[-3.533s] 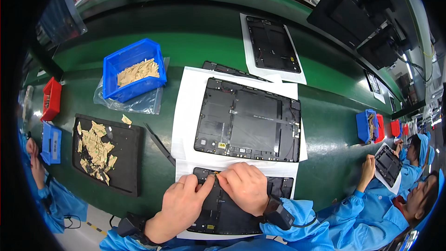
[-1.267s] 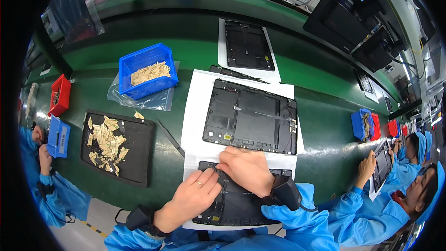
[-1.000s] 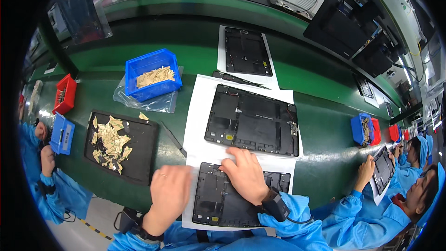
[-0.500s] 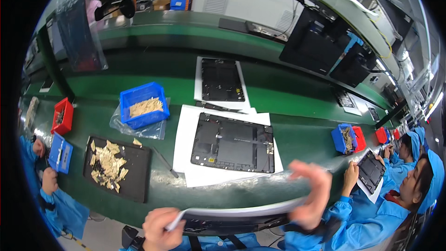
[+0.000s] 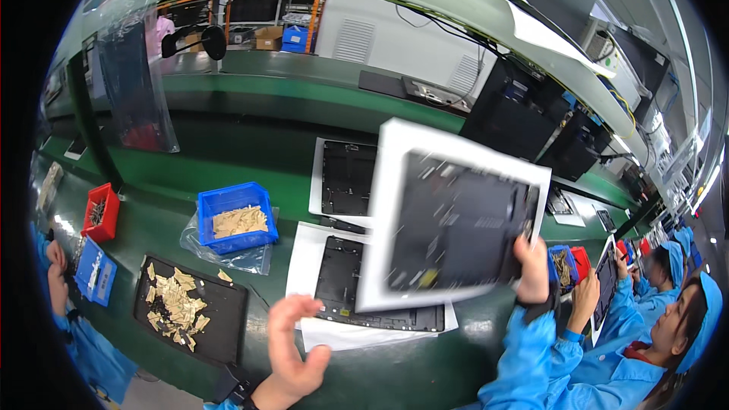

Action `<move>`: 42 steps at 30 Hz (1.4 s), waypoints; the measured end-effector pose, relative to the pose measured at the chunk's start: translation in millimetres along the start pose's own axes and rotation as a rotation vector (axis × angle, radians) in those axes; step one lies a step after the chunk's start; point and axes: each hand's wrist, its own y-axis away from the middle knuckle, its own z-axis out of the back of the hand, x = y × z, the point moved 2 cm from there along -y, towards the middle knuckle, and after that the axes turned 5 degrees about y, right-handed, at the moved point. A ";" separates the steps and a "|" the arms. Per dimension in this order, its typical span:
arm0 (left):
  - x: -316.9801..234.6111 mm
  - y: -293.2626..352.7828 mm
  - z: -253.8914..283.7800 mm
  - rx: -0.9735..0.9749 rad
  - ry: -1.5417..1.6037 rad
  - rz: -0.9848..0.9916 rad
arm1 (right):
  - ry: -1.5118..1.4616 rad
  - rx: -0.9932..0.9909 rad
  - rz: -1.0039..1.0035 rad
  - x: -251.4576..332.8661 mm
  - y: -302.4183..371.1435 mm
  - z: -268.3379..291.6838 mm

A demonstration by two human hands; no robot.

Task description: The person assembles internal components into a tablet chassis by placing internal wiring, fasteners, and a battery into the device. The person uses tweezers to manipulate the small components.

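Note:
My right hand (image 5: 531,269) grips the lower right edge of a black tablet back cover (image 5: 463,220) together with the white sheet (image 5: 391,182) behind it. The pair is tilted, blurred by motion and lifted above the bench. My left hand (image 5: 296,349) holds nothing; its fingers are curved and apart, near the front of the bench. Beneath the raised cover lies a second tablet back cover (image 5: 338,273) on white paper (image 5: 304,254), partly hidden by it. Farther back is a third back cover (image 5: 348,178) on its own white sheet, its right side hidden.
A black tray (image 5: 228,319) with crumpled cream scraps and a blue bin (image 5: 235,220) of cream strips stand left. A red bin (image 5: 100,212) and a blue box (image 5: 95,272) sit near a co-worker's hand (image 5: 57,266). At right another co-worker (image 5: 645,334) holds a tablet part.
The cover and sheet have risen from the lower edge to above the bench, rightward, now in my right hand. My left hand has let go and opened. The view has tipped upward.

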 end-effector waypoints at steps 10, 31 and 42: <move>-1.7 21.7 -11.0 0.233 -0.255 0.100 | 0.916 -0.575 0.085 -127.7 -192.0 35.5; -2.2 33.7 -10.2 0.258 -0.136 0.259 | 0.562 0.182 -0.248 -101.3 -199.4 -246.4; 10.0 42.7 -4.5 -0.033 0.997 0.973 | 0.464 0.123 0.248 40.2 142.5 -170.0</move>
